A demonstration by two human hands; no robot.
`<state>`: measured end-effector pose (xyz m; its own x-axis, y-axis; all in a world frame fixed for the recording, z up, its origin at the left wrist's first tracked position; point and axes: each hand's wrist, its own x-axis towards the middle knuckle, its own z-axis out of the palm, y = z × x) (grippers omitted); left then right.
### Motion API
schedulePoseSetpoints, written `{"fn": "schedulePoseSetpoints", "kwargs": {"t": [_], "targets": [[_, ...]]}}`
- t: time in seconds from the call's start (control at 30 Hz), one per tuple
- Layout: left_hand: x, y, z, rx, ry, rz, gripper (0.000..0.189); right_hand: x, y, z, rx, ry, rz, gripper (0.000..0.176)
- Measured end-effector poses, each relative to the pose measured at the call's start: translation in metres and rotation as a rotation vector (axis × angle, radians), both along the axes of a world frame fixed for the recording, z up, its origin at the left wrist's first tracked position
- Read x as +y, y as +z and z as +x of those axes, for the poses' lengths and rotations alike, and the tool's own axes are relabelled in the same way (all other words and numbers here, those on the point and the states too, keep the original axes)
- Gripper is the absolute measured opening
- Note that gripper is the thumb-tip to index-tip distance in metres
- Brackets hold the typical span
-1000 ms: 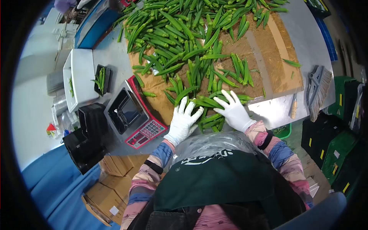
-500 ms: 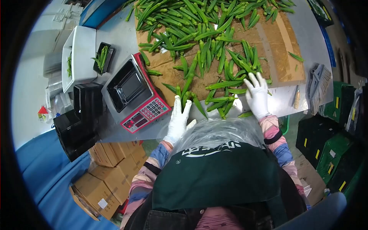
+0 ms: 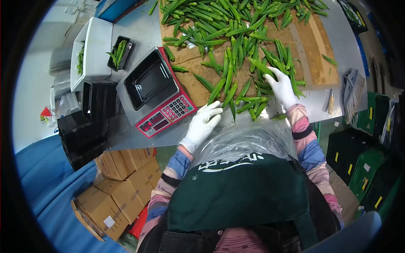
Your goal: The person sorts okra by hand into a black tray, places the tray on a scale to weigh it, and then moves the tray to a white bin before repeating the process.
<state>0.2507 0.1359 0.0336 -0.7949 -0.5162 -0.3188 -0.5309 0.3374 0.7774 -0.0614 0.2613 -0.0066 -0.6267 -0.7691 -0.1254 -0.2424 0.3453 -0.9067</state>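
Apron comes nearest, with clear plastic bunched over its upper part, hiding a stretch of the table's front edge. Just beyond are two white-gloved hands. The left hand curls loosely, palm down, just beside the front pods; its underside is turned away, so whether a fingertip touches or pinches one is impossible to say. The right hand grips a pod between thumb and fingers (its near end is lost behind them).

The step in hand looks like picking single pods out of the loose okra, which lies scattered over the front of the cardboard, between and beyond the hands. The next move, I judge, calls for a light grip on the right and care around the crossed pods underneath, which could snag or drag along.

Left of the okra stands the scale, bearing a black tray; its display is too small to read. Off to the right, a brush lies near a wooden handle, whose working end is hard to make out. Farther back on the left, a black dish holds a few pods beside a white bin. Farthest, the heap runs out of view at the top.
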Motion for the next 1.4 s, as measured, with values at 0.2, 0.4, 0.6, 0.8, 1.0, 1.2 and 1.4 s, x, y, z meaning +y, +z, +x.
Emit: {"fn": "schedulePoseSetpoints", "kwargs": {"t": [0.2,0.4,0.6,0.8,1.0,1.2,1.4], "targets": [[-0.012,0.007,0.007,0.084,0.325,0.285,0.022,0.017,0.044,0.02,-1.17,0.072,-0.153,0.052],[-0.028,0.032,0.003,-0.071,0.201,0.212,0.021,0.033,0.048,0.047,-1.391,0.041,-0.302,0.053],[-0.027,0.037,0.002,-0.058,0.151,0.458,0.028,0.087,0.031,0.043,-1.023,-0.013,-0.235,0.048],[-0.033,0.048,-0.039,0.057,0.191,0.66,0.04,0.168,0.018,0.039,-0.669,-0.523,-0.087,0.039],[-0.013,-0.03,-0.079,0.048,-0.258,-0.315,0.052,0.167,0.001,0.061,-0.278,-0.52,0.234,0.021],[-0.011,-0.051,-0.093,0.018,-0.2,-0.289,0.05,0.163,-0.037,0.077,0.625,-0.159,0.409,0.058],[-0.054,-0.026,-0.063,0.14,0.149,0.706,0.038,0.157,-0.019,0.068,0.496,-0.445,0.234,0.029]]}}
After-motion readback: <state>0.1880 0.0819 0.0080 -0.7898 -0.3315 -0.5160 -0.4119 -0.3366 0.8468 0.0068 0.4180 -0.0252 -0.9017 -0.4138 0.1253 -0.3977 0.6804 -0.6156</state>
